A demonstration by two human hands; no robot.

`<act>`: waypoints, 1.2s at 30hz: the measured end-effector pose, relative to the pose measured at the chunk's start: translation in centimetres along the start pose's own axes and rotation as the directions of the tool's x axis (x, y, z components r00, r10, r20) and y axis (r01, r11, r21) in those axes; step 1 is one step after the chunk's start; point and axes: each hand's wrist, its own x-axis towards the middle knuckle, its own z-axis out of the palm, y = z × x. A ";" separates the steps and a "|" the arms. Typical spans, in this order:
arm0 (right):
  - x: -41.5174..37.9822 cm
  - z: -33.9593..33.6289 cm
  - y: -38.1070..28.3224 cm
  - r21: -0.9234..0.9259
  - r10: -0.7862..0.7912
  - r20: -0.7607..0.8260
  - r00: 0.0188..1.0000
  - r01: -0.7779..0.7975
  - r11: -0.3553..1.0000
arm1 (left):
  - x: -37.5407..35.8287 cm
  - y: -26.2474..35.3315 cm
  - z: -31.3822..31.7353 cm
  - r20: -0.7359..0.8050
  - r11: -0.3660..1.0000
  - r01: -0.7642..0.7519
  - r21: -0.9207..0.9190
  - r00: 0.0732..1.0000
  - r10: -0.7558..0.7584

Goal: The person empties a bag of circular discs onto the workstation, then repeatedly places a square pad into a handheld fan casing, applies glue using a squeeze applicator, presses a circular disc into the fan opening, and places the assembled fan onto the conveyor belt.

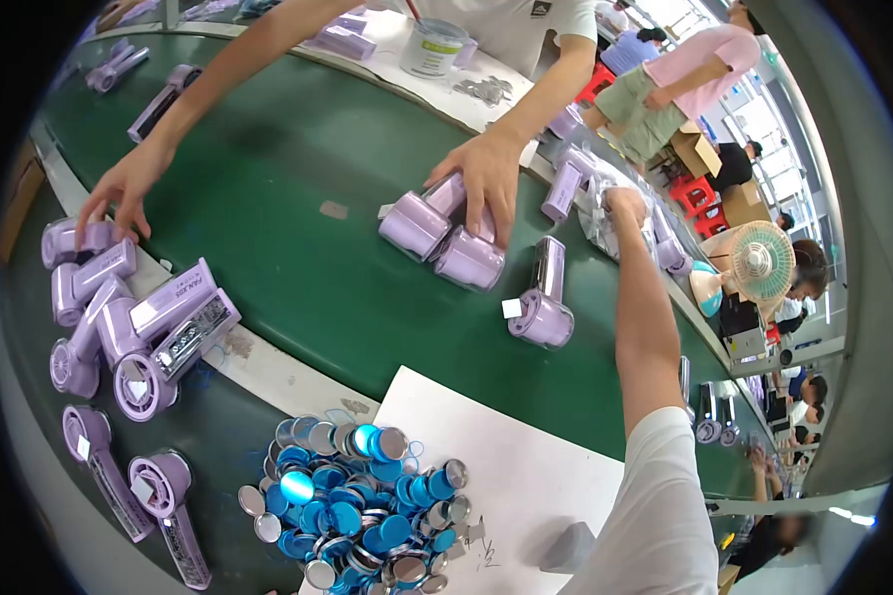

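- Your right hand [625, 205] is at the bag [593, 220] of fans on the belt's [298, 198] far edge (fingers are hidden, so I can't tell your grip).
- Your left hand is out of view.
- Your forearm may knock the fan [543, 297] beside it or bump the co-worker's hand [486, 178] nearby.

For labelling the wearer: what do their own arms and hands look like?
Only the right arm shows: a white short sleeve, bare forearm, and a right hand with no glove or watch. The left is out of view. The arms opposite are a co-worker's.
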 end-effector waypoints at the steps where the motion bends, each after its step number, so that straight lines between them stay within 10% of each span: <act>1: 0.6 -0.2 0.7 -0.025 -0.039 0.027 0.999 0.040 0.999 | -0.1 0.0 -0.1 0.003 1.000 -0.001 0.000 1.000 0.001; 6: 7.2 0.6 2.6 -0.246 -0.209 0.226 0.951 0.263 0.933 | 0.4 0.1 -0.8 0.016 1.000 0.007 -0.012 1.000 -0.007; 9: 8.9 1.8 3.8 0.102 -0.105 0.135 0.985 0.091 0.991 | 0.3 -0.1 -0.9 0.033 1.000 0.010 -0.014 0.999 -0.010; 11: 12.8 2.2 6.1 -0.230 -0.532 0.150 0.834 0.552 0.801 | 0.4 0.3 -0.9 0.060 1.000 -0.021 0.007 0.998 0.021; 13: 12.8 1.9 7.5 -0.087 -0.465 0.231 0.855 0.494 0.865 | 0.7 0.0 -1.6 0.088 1.000 -0.027 0.009 0.996 0.026; 16: 14.8 4.0 4.3 0.475 -0.103 0.314 0.944 -0.063 0.878 | 0.4 0.1 -1.5 0.070 1.000 -0.022 0.007 0.997 0.021; 20: 4.3 -0.9 1.6 0.247 -0.184 0.120 0.976 0.150 0.957 | 0.1 0.2 -1.0 0.048 0.999 -0.012 -0.038 0.999 0.014; 28: 0.5 -6.5 1.9 0.556 -0.031 0.408 0.912 -0.221 0.801 | 0.4 0.2 -0.8 0.049 0.999 -0.032 -0.040 0.998 0.034; 36: 1.6 -5.3 3.6 0.643 -0.133 0.501 0.855 -0.265 0.719 | 0.1 -0.2 -0.9 -0.022 0.997 -0.032 -0.065 0.999 0.031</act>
